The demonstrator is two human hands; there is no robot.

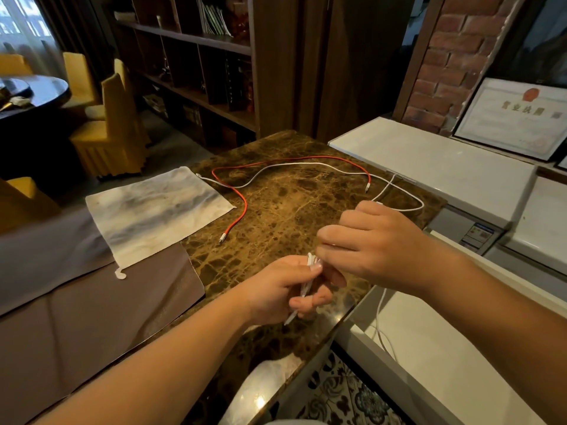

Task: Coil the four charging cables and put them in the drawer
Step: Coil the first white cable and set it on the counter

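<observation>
— Your left hand (283, 286) pinches the white cable (306, 286) bundle; your right hand (368, 243) curls over its top above the worktop (276, 204).

— Loosen that grip and the loops may spring apart. The hanging tail could snag too.

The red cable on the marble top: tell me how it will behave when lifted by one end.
The red cable probably goes floppy and trails behind: it lies in loose curves across the marble top. It looks thin, so likely light. Its far loop crosses a white cable, so lifting may drag that one along.
</observation>
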